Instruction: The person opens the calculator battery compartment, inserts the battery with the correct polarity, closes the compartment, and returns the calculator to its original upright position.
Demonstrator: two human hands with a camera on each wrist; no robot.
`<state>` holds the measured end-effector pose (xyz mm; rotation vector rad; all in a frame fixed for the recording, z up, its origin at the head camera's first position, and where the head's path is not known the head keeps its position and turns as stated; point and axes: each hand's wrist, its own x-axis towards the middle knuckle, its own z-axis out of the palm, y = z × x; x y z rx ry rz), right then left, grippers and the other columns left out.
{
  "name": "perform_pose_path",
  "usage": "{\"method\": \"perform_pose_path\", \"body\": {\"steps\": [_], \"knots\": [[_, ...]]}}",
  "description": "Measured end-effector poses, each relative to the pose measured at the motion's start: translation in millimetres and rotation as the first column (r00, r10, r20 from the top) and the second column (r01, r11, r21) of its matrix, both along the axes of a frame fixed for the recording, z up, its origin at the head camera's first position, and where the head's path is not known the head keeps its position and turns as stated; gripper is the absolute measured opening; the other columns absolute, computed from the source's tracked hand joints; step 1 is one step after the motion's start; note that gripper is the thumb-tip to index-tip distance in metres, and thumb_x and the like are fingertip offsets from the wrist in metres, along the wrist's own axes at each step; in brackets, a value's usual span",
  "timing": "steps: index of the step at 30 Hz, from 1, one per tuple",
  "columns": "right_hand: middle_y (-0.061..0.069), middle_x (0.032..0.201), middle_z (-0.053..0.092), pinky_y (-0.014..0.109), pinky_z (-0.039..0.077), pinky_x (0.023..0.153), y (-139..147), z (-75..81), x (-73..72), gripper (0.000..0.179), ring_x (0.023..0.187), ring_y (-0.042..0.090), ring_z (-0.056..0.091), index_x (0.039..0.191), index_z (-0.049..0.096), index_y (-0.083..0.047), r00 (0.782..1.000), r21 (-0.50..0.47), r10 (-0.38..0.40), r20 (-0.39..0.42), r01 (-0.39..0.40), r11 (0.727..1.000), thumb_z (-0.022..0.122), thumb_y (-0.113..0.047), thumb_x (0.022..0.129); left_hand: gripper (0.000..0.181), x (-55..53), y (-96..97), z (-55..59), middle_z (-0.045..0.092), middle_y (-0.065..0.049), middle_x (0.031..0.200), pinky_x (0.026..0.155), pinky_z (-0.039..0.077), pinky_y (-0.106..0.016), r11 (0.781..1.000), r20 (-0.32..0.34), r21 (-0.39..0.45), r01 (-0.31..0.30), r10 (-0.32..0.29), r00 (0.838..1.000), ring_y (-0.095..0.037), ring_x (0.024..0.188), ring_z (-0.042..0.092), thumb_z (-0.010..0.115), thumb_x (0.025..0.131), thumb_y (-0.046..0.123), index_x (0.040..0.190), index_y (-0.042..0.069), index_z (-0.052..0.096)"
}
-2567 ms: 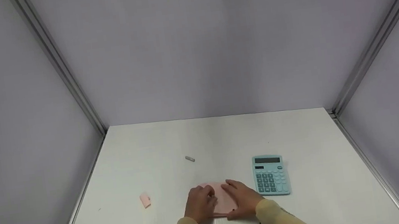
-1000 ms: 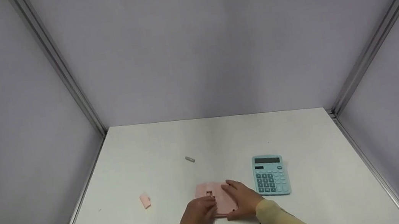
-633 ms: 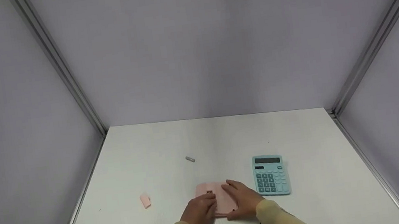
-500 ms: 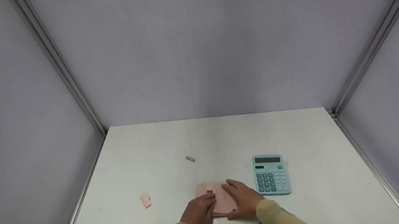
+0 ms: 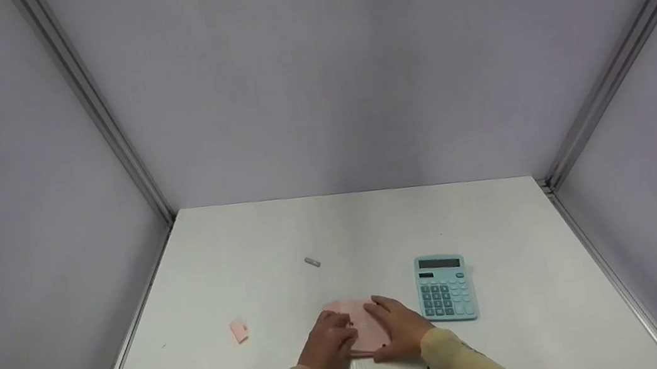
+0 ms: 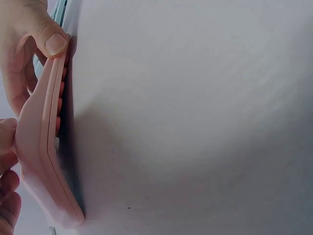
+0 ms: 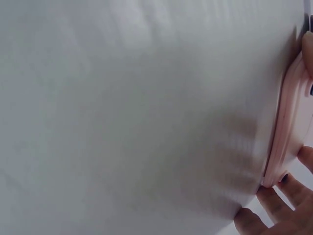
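White table (image 5: pixel 500 238) bears blue calculator (image 5: pixel 445 288), pink calculator (image 5: pixel 370 331), pink piece (image 5: pixel 239 331), apparent battery (image 5: pixel 312 262).

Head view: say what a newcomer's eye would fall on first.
Likely the blue calculator, face up on the white table, beyond and right of the right hand. Then the pink calculator, keys down between that hand and the left hand, and a small pink piece farther left.

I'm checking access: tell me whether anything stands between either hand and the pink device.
Nothing visible does. The right hand grips the pink device by its right side, and the left hand touches its upper face. The blue calculator lies off to the right.
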<state>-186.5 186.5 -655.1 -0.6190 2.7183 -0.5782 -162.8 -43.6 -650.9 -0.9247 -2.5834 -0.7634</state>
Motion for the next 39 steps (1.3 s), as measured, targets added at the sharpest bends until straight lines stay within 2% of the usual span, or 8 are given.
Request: {"method": "perform_pose_path", "body": {"steps": [6,11,14,21,26,30,35,39], "knots": [[-0.004,0.157,0.022,0.047,0.034,0.110,1.3,-4.5,-2.7,0.108,0.141,0.023,0.028,0.151,0.023,-0.040,0.999,0.017,0.013,-0.035,-0.012,1.000,0.069,-0.078,0.060,0.025,0.0,-2.0,0.1,0.060,0.002,0.104,0.086,0.050,-0.038,0.992,-0.003,-0.027,-0.127,0.127,0.992,-0.016,0.101,0.053,0.074,0.085,0.024,0.106,0.013,0.072],[-0.003,0.157,0.022,0.048,0.033,0.110,0.8,-4.4,-2.7,0.109,0.141,0.024,0.028,0.151,0.024,-0.040,1.000,0.011,0.008,-0.020,-0.008,1.000,0.069,-0.079,0.059,0.028,0.9,-1.4,0.2,0.058,0.000,0.105,0.087,0.049,-0.040,0.970,0.028,-0.125,-0.210,0.215,0.976,-0.019,0.102,0.053,0.071,0.086,0.034,0.105,0.013,0.072],[-0.002,0.157,0.023,0.047,0.033,0.110,0.8,-2.8,-1.6,0.109,0.141,0.024,0.028,0.151,0.025,-0.038,1.000,0.012,0.012,-0.024,-0.012,1.000,0.070,-0.078,0.060,0.027,1.8,-1.8,1.5,0.059,-0.002,0.105,0.087,0.049,-0.041,0.973,0.025,-0.130,-0.189,0.194,0.981,-0.020,0.103,0.054,0.070,0.087,0.032,0.103,0.011,0.073],[0.003,0.157,0.023,0.051,0.032,0.110,-1.5,11.2,3.0,0.106,0.141,0.029,0.028,0.152,0.028,-0.029,1.000,-0.015,0.025,-0.001,-0.025,1.000,0.076,-0.066,0.066,0.025,-2.3,-3.6,4.7,0.070,0.000,0.110,0.091,0.050,-0.040,0.992,0.012,-0.105,-0.073,0.075,0.997,-0.020,0.104,0.060,0.072,0.086,0.025,0.106,0.011,0.075],[-0.002,0.157,0.022,0.048,0.034,0.110,-0.4,5.3,1.2,0.107,0.141,0.025,0.028,0.152,0.025,-0.035,1.000,0.012,0.012,-0.006,-0.012,1.000,0.073,-0.072,0.063,0.026,-2.6,-4.0,4.6,0.070,0.001,0.112,0.096,0.049,-0.040,0.991,0.043,-0.115,-0.068,0.074,0.996,-0.021,0.107,0.062,0.072,0.087,0.025,0.109,0.012,0.074],[-0.003,0.157,0.023,0.046,0.034,0.110,1.2,-1.8,-1.3,0.108,0.141,0.023,0.028,0.151,0.025,-0.038,1.000,0.020,0.018,-0.026,-0.017,1.000,0.070,-0.076,0.062,0.026,-0.9,-5.4,2.8,0.069,-0.002,0.116,0.097,0.048,-0.042,0.993,0.031,-0.109,-0.045,0.048,0.998,-0.023,0.110,0.061,0.066,0.091,0.022,0.113,0.009,0.072],[-0.001,0.157,0.024,0.048,0.034,0.109,1.5,1.0,-0.6,0.108,0.141,0.025,0.028,0.151,0.027,-0.034,0.999,0.003,0.037,-0.031,-0.037,0.999,0.072,-0.075,0.062,0.025,-2.4,-6.2,1.6,0.068,-0.005,0.117,0.097,0.048,-0.043,0.995,0.010,-0.096,-0.018,0.019,1.000,-0.024,0.111,0.062,0.063,0.093,0.018,0.113,0.007,0.072],[-0.002,0.157,0.023,0.048,0.034,0.110,1.1,0.9,-0.5,0.108,0.141,0.025,0.028,0.151,0.026,-0.036,0.999,0.009,0.028,-0.020,-0.028,1.000,0.071,-0.076,0.061,0.024,-4.3,-5.7,2.2,0.069,-0.004,0.115,0.094,0.050,-0.044,0.997,0.052,-0.067,-0.028,0.031,0.998,-0.025,0.109,0.062,0.066,0.091,0.018,0.111,0.008,0.073]]}}
